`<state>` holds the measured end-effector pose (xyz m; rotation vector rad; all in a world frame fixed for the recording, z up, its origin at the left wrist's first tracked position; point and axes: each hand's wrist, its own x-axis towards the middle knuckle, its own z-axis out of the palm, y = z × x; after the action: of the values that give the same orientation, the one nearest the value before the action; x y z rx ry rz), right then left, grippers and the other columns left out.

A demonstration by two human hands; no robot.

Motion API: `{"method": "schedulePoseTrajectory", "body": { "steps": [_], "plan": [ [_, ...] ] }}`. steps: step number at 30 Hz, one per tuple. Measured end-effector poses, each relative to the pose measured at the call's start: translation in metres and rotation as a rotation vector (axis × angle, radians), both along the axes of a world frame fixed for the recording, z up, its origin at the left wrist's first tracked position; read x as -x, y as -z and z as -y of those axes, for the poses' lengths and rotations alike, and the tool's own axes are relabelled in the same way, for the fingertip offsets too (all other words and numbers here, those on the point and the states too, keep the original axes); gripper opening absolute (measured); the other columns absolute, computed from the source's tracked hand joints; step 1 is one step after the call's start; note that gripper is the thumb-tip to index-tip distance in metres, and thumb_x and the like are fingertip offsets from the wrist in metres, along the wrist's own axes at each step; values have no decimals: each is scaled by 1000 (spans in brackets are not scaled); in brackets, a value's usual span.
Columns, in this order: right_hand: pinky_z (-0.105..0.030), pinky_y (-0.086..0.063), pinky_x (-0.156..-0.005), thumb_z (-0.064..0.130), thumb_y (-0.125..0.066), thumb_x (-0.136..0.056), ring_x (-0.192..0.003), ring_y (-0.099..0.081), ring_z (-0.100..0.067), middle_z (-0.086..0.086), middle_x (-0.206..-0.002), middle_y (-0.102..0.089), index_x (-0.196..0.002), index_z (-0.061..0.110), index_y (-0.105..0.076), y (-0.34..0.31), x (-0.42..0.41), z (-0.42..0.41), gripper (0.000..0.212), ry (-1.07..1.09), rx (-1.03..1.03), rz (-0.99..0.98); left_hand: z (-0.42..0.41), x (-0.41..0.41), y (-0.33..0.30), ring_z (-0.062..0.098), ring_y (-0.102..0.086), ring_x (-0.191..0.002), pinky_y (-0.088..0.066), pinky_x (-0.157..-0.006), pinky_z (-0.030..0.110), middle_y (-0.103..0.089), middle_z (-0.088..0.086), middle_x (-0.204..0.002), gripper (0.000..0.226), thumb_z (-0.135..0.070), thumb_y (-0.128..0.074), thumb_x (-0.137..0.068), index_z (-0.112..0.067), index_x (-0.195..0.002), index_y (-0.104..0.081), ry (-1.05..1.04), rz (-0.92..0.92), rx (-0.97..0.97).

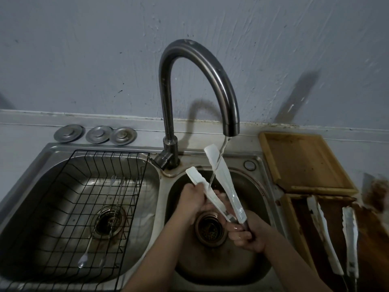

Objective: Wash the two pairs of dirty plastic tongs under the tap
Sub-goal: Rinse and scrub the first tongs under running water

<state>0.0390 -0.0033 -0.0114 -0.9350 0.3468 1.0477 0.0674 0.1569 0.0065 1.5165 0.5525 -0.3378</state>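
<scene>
Head cam looks down on the right basin (pixel 254 268), where the right hand (pixel 249 237) is wrapped tight round the dark hinge end of one pair of tongs (pixel 224 182), blades fanned out up under the tap (pixel 202 85) stream, while the left hand (pixel 192 201) pinches the left blade and rubs it. Second pair of tongs (pixel 332 237) sits well off to the right on a grimy wooden board (pixel 294 226), not yet washed. Wet plastic is slippy imo, so that springy blade could pop out of the pinch and spray water over the counter, or the whole pair could drop onto the drain (pixel 210 230).
</scene>
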Motion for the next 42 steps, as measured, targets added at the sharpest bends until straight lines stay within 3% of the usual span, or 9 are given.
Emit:
{"method": "schedulePoseTrajectory", "body": {
  "steps": [4, 13, 18, 20, 22, 26, 32, 38, 42],
  "plan": [
    [-16, -17, -29, 28, -43, -84, -25, -27, -5, 0, -41, -35, -63, 2, -62, 0, 4, 6, 38, 0, 49, -25, -12, -17, 20, 29, -63, -89, -38, -67, 25, -68, 18, -95, 23, -12, -49, -90, 5, -99, -61, -68, 118, -432],
    [-13, -17, -27, 24, -31, -97, -24, -24, -6, 0, -40, -32, -68, 3, -51, -4, 5, 1, 41, 110, 223, -7, 5, 10, 40, 17, -52, -113, -43, -100, 33, -48, -2, -121, 97, -16, -73, -79, -3, -146, -5, 78, 75, -202],
    [-21, -30, -38, 42, -37, -96, -37, -37, -12, -1, -48, -42, -67, 11, -52, -23, -4, 3, 45, 160, 821, 426, -28, 5, 45, 30, -56, -115, -42, -97, 34, -61, 12, -117, 20, -11, -50, -93, -9, -111, -57, -247, 180, -225],
    [-27, -36, -48, 44, -40, -94, -47, -44, -14, -3, -55, -45, -65, 10, -51, -33, -13, 2, 46, 121, 1012, 710, -32, 7, 41, 31, -61, -104, -47, -95, 42, -66, 10, -98, 20, -5, -46, -94, -19, -90, -61, -406, 269, -98],
    [-28, -36, -51, 44, -46, -91, -50, -47, -13, -1, -56, -49, -65, 13, -52, -41, -17, 2, 41, 96, 1119, 943, -27, 5, 24, 26, -62, -90, -53, -83, 29, -65, 8, -88, 26, 2, -44, -94, -14, -83, -60, -468, 343, 55],
    [-22, -28, -47, 47, -50, -88, -48, -42, -7, 6, -52, -44, -60, 27, -41, -48, -19, -13, 36, -53, 1300, 1246, -4, 9, 0, 10, -68, -67, -55, -64, 17, -71, 5, -75, 15, 3, -56, -89, -4, -101, -62, -253, 371, 245],
    [-23, -24, -54, 39, -52, -89, -53, -34, -7, 9, -50, -34, -53, 35, -29, -38, -18, -19, 43, -48, 1253, 1414, 8, 15, 8, 29, -69, -96, -57, -73, 31, -66, 19, -110, 55, 6, -76, -71, 0, -119, -51, -272, 149, 452],
    [-19, -35, -48, 27, -41, -97, -46, -45, -7, 4, -53, -49, -59, 22, -46, -32, -11, -21, 39, -48, 1130, 1262, 4, 18, -1, 20, -72, -68, -58, -59, 24, -72, 13, -75, 11, -8, -62, -87, 1, -92, -64, -230, 131, 469],
    [-17, -44, -52, 27, -39, -97, -50, -56, -4, 6, -55, -54, -64, 27, -47, -28, -7, -24, 34, -76, 1112, 1203, 3, 17, 2, 22, -74, -71, -61, -63, 30, -73, 12, -74, 26, -21, -48, -97, 1, -97, -62, -270, 75, 485]
  ]
}}
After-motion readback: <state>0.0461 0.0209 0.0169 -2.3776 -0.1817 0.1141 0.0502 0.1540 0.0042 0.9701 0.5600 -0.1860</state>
